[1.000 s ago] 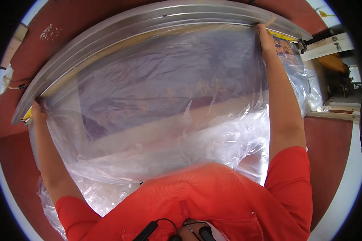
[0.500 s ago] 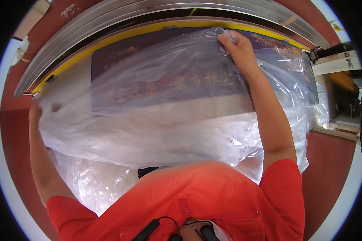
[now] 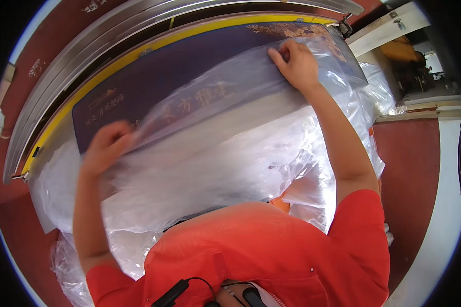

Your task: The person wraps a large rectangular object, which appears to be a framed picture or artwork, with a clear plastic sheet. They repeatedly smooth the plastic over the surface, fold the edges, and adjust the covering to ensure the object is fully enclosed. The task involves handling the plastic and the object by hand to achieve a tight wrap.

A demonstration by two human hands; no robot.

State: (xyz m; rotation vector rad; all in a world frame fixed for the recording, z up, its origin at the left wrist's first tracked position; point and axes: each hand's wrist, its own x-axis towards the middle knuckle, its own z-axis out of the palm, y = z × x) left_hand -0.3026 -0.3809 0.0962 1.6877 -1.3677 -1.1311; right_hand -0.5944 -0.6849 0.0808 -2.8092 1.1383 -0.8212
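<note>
A dark blue printed panel (image 3: 153,77) with gold lettering and a gold pattern at its far right corner lies in front of me. Clear plastic film (image 3: 215,153) covers its near and right parts, its edge slanting across the panel. At the left end of that edge my left hand (image 3: 106,147) is closed on the film, its fingers blurred by motion. Farther right, my right hand (image 3: 297,66) has curled fingers and thumb at the film's upper edge over the panel. The film bunches in creased folds towards my body.
Along the far side run a yellow strip (image 3: 107,69) and a curved-looking silver metal rail (image 3: 82,56). More crumpled film (image 3: 379,92) lies at the right, beside an open compartment (image 3: 420,71) with dark items inside. Reddish-brown floor (image 3: 410,169) shows at the right.
My left hand has moved right and inward from the far left edge. The film has been drawn down, baring more of the blue panel. The view has turned, shifting the panel left.
</note>
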